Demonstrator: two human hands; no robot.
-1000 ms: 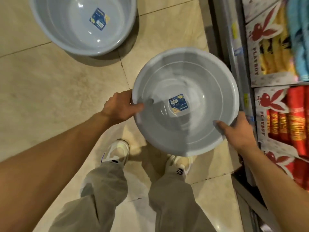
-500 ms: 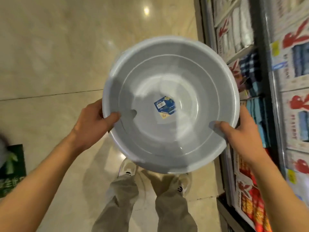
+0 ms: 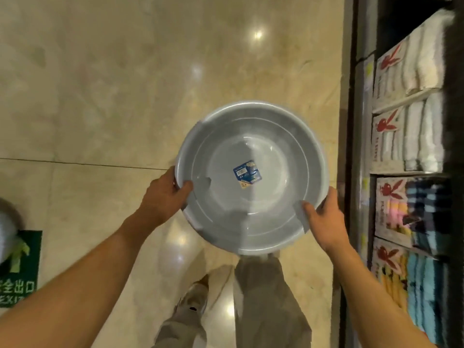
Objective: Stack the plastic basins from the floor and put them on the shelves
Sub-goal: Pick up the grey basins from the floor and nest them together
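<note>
Above the floor (image 3: pixel 125 96), grey basin (image 3: pixel 251 214) between left hand (image 3: pixel 160 197) and right hand (image 3: pixel 324 217)

The basin (image 3: pixel 251 177) is round, pale grey plastic with a rolled rim and stepped rings inside. It sits open side up, roughly level, held clear of the floor (image 3: pixel 100 96). A small blue label (image 3: pixel 247 171) is stuck near its centre. The shelves (image 3: pixel 411 146) stand just to its right.

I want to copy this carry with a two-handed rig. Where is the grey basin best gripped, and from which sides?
Grip the grey basin by its rolled rim at two opposite points, coming in from left and right. It is wide, round and mouth-up, so the left hand and right hand each hook a thumb over the rim with fingers beneath.
</note>
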